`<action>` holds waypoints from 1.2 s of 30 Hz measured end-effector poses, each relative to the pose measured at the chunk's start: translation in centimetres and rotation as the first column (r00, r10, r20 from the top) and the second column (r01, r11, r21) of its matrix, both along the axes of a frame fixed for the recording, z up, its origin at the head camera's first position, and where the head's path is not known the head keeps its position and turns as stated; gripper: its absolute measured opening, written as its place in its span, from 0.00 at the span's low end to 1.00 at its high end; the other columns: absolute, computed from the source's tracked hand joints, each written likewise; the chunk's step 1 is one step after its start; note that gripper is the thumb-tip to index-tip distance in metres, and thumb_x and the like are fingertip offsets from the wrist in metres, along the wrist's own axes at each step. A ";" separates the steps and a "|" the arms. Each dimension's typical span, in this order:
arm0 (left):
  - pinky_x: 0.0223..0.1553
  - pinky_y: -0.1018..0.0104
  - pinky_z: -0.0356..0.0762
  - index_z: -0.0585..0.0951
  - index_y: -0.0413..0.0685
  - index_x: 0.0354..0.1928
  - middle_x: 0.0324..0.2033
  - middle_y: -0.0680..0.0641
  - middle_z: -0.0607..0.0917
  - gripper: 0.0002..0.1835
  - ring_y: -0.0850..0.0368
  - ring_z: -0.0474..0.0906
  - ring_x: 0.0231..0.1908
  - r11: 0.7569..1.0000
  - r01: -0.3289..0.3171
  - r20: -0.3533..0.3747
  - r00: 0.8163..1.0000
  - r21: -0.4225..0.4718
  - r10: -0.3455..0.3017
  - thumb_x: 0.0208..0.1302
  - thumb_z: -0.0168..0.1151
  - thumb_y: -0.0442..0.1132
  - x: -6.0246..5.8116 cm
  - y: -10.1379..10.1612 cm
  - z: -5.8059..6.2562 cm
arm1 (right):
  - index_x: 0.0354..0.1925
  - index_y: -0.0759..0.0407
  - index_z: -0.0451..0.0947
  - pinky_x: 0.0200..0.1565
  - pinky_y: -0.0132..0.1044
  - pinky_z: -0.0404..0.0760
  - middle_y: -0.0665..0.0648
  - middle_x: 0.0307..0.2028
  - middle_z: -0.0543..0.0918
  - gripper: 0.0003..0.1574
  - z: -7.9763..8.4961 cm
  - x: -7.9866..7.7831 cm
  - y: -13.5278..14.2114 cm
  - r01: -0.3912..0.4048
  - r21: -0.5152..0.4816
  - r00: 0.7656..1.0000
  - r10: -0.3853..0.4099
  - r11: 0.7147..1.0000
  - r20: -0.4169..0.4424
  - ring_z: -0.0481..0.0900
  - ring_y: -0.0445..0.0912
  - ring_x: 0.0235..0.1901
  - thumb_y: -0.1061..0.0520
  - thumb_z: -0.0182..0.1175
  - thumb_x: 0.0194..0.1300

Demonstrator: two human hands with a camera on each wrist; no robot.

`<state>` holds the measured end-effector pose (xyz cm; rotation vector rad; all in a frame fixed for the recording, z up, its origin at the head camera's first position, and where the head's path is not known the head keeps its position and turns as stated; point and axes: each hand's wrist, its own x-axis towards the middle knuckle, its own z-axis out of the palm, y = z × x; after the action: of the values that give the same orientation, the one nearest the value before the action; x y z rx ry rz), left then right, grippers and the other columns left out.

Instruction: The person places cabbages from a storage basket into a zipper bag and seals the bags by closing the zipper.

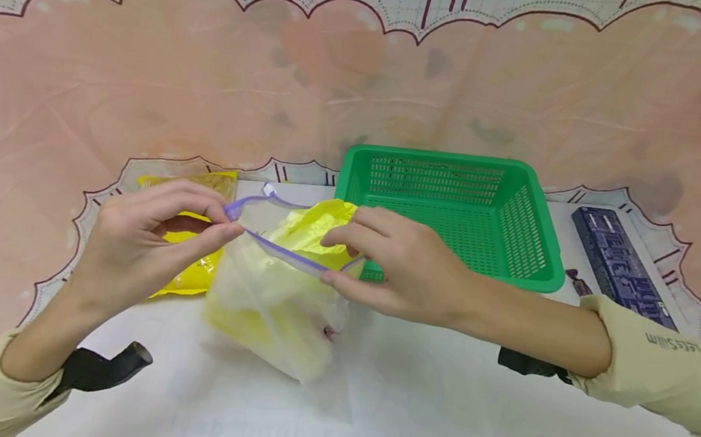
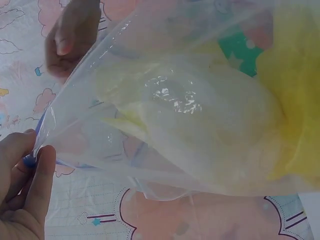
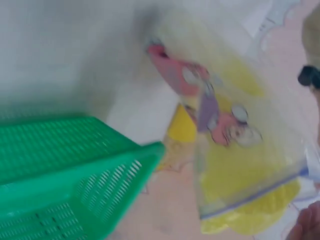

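A clear zip bag (image 1: 271,312) with a purple-blue zip rim hangs over the white table, its mouth spread. My left hand (image 1: 150,241) pinches one corner of that rim between thumb and fingers, also seen in the left wrist view (image 2: 27,185). A yellow packet (image 1: 315,228) is inside, its top sticking out of the mouth. My right hand (image 1: 407,268) is at the mouth's other side, fingers slightly bent over the packet, thumb beside the rim; whether they touch is unclear. In the right wrist view, pink cartoon figures (image 3: 232,130) show on the bag.
Behind and right of the bag stands a green basket (image 1: 522,274). Another yellow packet (image 1: 192,278) lies behind my left hand. At right are a dark blue box (image 1: 619,262) and a small dark wrapped item (image 1: 579,283), partly behind my right arm.
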<state>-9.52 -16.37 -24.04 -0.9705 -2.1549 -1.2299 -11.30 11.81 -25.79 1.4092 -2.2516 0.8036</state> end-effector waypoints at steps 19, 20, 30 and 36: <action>0.38 0.78 0.82 0.84 0.36 0.28 0.31 0.52 0.85 0.16 0.65 0.82 0.33 1.000 0.007 0.002 1.000 -0.003 -0.007 0.36 0.72 0.14 0.1 0.2 0.1 | 0.37 0.61 0.79 0.34 0.20 0.80 0.52 0.28 0.87 0.07 -2.4 1.0 0.1 -0.039 -0.007 0.919 0.039 0.999 0.393 0.83 0.35 0.28 0.62 0.67 0.60; 0.38 0.77 0.82 0.84 0.36 0.28 0.31 0.52 0.85 0.16 0.65 0.82 0.34 1.000 0.009 0.004 1.000 -0.002 -0.009 0.36 0.72 0.14 0.1 0.2 0.1 | 0.37 0.61 0.79 0.34 0.20 0.81 0.52 0.28 0.87 0.07 -2.4 1.0 0.1 -0.039 -0.016 0.916 0.042 0.999 0.398 0.83 0.35 0.29 0.62 0.67 0.60; 0.39 0.75 0.83 0.82 0.30 0.29 0.32 0.52 0.85 0.13 0.62 0.83 0.36 0.987 0.082 0.075 0.993 0.138 -0.093 0.40 0.67 0.12 -0.3 -0.8 0.1 | 0.33 0.61 0.79 0.33 0.22 0.80 0.50 0.27 0.83 0.03 -0.6 0.5 0.3 -0.046 -0.158 0.971 0.082 0.986 0.227 0.80 0.35 0.29 0.66 0.64 0.60; 0.40 0.75 0.83 0.81 0.27 0.28 0.31 0.52 0.85 0.10 0.61 0.82 0.36 0.975 0.108 0.089 0.988 0.194 -0.127 0.42 0.66 0.12 -0.1 -1.4 -0.4 | 0.33 0.62 0.79 0.34 0.23 0.79 0.51 0.28 0.82 0.02 1.5 0.0 0.4 -0.071 -0.186 0.992 0.090 0.980 0.093 0.78 0.36 0.29 0.66 0.63 0.61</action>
<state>-9.67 -17.72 -24.43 -0.9844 -2.0341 -1.5404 -11.33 12.21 -24.33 1.4094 -2.1412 1.1009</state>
